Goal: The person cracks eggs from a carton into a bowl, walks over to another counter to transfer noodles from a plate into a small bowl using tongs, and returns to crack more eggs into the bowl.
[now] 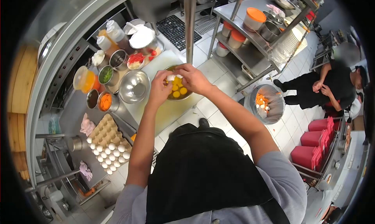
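My left hand (159,84) and my right hand (194,79) meet above a metal bowl (188,96), with their fingers curled around a white egg (170,78). The egg appears cracked, though the fingers hide much of the shell. Several yellow yolks (176,94) lie in the bowl below. The bowl stands on a pale cutting board (160,120). Left of the hands sits a second shiny metal bowl (134,86). Nearer to me, on the left, a carton tray (104,131) carries several white eggs (112,146).
Metal containers of sliced carrot (105,102), chopped greens (106,74) and red pieces (135,59) line the counter's left, with squeeze bottles (113,32) behind. A lined bin (269,107) with scraps stands right. Another person (332,85) stands beyond it. A steel shelf (250,40) holds orange-lidded tubs.
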The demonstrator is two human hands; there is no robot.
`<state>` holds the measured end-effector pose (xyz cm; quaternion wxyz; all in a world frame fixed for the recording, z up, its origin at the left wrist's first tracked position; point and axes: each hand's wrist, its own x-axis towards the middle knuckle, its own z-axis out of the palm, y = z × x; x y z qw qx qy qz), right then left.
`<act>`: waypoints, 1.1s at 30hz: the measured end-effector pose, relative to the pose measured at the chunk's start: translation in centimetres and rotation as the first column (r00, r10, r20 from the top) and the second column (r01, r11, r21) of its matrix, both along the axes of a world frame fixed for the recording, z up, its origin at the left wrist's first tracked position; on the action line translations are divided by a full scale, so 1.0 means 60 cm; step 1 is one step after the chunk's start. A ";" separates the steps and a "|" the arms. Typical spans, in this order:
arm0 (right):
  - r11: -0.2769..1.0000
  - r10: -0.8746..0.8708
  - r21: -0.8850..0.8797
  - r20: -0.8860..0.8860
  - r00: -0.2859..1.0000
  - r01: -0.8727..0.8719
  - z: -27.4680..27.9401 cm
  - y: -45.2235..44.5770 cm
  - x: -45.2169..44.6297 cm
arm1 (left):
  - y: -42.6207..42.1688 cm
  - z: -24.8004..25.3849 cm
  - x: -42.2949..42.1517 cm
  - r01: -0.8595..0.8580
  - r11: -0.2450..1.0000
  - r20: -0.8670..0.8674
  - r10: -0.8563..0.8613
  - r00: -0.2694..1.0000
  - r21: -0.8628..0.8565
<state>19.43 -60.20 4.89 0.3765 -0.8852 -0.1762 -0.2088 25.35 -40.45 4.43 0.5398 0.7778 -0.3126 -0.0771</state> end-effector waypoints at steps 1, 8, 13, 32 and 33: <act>0.998 0.035 -0.059 0.057 0.998 -0.031 0.009 -0.004 0.001 | 0.000 0.023 -0.005 0.015 0.998 0.104 -0.021 0.994 0.054; 0.888 0.017 0.456 -0.147 0.989 0.053 0.014 0.014 0.008 | -0.033 0.040 -0.002 -0.078 0.980 -0.157 0.049 0.986 -0.181; 0.116 0.224 0.935 -0.354 0.908 0.336 -0.003 -0.076 -0.084 | 0.018 0.072 -0.005 -0.152 0.988 -0.045 0.150 0.988 -0.037; 0.952 0.242 0.289 -0.500 0.832 -0.103 0.037 0.085 -0.119 | 0.739 -0.036 -0.212 -0.718 0.309 0.399 0.664 0.632 0.623; 0.905 0.400 0.361 -0.535 0.744 -0.227 0.017 0.175 -0.094 | 0.727 -0.031 -0.210 -0.717 0.358 0.467 0.571 0.675 0.598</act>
